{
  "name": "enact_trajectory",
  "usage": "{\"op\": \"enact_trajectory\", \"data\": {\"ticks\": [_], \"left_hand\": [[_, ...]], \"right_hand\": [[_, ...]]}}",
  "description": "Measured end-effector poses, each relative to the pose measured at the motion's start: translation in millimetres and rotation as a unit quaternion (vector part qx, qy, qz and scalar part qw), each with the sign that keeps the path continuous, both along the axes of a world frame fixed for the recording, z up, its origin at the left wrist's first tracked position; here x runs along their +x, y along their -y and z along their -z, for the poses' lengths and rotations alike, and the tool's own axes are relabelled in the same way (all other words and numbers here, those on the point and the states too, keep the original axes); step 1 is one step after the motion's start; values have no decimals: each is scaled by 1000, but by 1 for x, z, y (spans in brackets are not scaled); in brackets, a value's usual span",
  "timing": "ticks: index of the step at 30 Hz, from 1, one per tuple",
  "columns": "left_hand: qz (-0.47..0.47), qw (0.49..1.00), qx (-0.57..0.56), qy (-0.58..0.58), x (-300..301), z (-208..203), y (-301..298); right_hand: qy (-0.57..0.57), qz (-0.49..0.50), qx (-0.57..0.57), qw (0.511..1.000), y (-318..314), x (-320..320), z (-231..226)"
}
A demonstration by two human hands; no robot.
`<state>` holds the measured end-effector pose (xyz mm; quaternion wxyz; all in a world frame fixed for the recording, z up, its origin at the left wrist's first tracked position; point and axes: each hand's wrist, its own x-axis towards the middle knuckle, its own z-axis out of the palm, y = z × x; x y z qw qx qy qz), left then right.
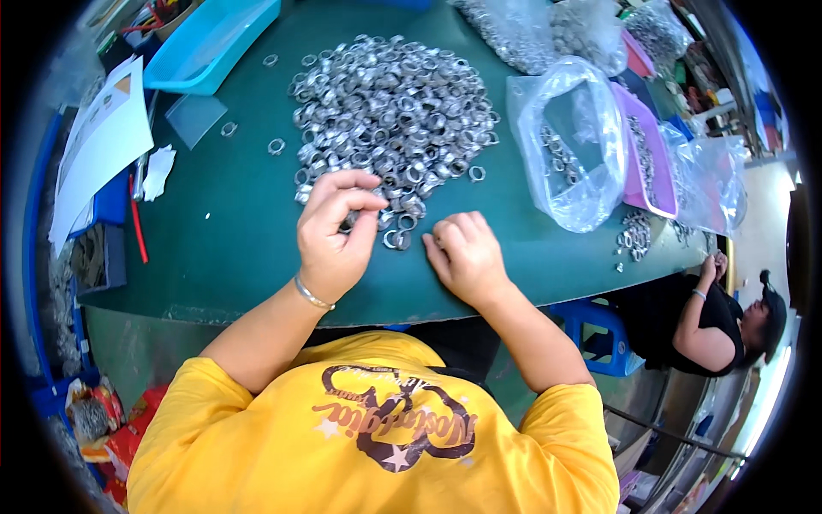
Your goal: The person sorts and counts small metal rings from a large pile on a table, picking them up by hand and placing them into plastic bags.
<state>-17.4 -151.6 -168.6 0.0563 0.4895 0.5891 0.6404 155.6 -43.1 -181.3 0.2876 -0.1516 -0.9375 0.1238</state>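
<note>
A large heap of silvery metal rings (pixel 390 111) lies on the green tabletop. My left hand (pixel 334 236), with a bracelet at its wrist, is at the heap's near-left edge. Its fingers and thumb curl around a metal ring (pixel 348 221) that shows in the hollow between them. Farther right, my right hand (pixel 467 257) rests just above the table with its fingers curled in a pinch. Whatever those fingers hold is too small and hidden to name. A few loose rings (pixel 396 238) lie between my two hands.
A clear plastic bag (pixel 569 210) holding some rings stands open to the right, beside a purple tray (pixel 664 201). At the far left are a turquoise tray (pixel 205 79) and white paper sheets (pixel 103 154). Another person (pixel 711 330) sits at the right near a blue stool (pixel 604 338).
</note>
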Motion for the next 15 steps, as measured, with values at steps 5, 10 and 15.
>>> {"op": "enact_trajectory", "data": {"ticks": [5, 10, 15], "left_hand": [[-4, 1000, 0, 8, -1, 2, 2], [-13, 1000, 14, -13, -1, 0, -3], [-96, 986, -65, -120, -6, 7, -5]], "right_hand": [[-128, 7, 71, 989, -26, 2, -20], [-97, 260, 168, 946, -116, 17, -70], [-99, -18, 79, 992, -61, -20, -40]]}}
